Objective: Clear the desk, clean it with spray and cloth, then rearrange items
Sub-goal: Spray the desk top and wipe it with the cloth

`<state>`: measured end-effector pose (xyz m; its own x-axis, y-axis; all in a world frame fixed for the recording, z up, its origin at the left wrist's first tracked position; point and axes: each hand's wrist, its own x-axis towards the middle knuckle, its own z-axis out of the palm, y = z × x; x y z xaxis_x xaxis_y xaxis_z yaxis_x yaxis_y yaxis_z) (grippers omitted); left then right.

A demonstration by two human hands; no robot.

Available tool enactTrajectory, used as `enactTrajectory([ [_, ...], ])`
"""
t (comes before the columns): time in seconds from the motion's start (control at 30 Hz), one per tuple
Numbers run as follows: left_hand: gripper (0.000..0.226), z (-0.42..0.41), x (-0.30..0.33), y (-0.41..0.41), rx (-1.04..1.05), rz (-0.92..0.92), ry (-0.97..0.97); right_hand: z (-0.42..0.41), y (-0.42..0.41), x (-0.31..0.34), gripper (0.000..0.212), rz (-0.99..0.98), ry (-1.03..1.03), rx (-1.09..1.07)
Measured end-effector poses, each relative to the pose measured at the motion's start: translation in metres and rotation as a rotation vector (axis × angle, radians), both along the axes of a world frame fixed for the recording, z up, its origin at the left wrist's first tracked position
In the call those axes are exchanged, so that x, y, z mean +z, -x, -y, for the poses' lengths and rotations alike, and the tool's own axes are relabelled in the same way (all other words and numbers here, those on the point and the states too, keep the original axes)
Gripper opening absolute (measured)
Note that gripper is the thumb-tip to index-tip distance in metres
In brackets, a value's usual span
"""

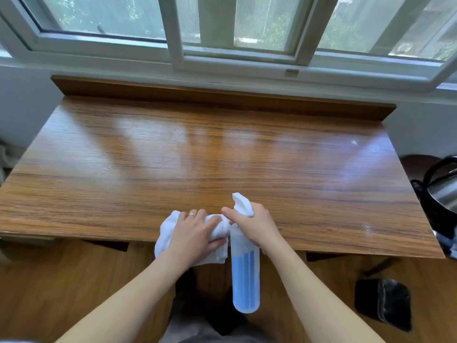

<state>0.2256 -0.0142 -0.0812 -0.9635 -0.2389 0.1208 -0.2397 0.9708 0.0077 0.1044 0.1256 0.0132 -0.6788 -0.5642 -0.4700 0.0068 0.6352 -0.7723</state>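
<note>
A wooden desk stands under a window, its glossy top bare but for faint smears. At its near edge the right hand grips the neck of a spray bottle, nozzle pointing away over the desk, long axis running back toward the person, blue liquid low in the body. Just left, touching it, the left hand presses a bunched white cloth, fingers curled over it. A kettle sits off the right edge.
</note>
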Motion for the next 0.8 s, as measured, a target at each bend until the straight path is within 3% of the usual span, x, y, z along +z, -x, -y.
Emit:
enactTrajectory([
  [0.17,0.05,0.011,0.0,0.006,-0.018,-0.002,-0.033,-0.006,0.004,-0.001,0.06,-0.002,-0.013,-0.004],
  [0.33,0.057,0.036,0.007,0.044,0.048,-0.01,-0.072,-0.01,0.004,-0.001,0.043,-0.022,-0.008,-0.004],
  [0.5,0.061,0.049,0.009,0.069,0.085,0.034,-0.075,-0.011,0.001,-0.001,0.046,-0.023,0.016,-0.03],
  [0.8,0.05,0.011,0.006,0.032,0.027,-0.023,-0.077,-0.01,0.004,0.0,0.042,0.002,-0.005,-0.058],
])
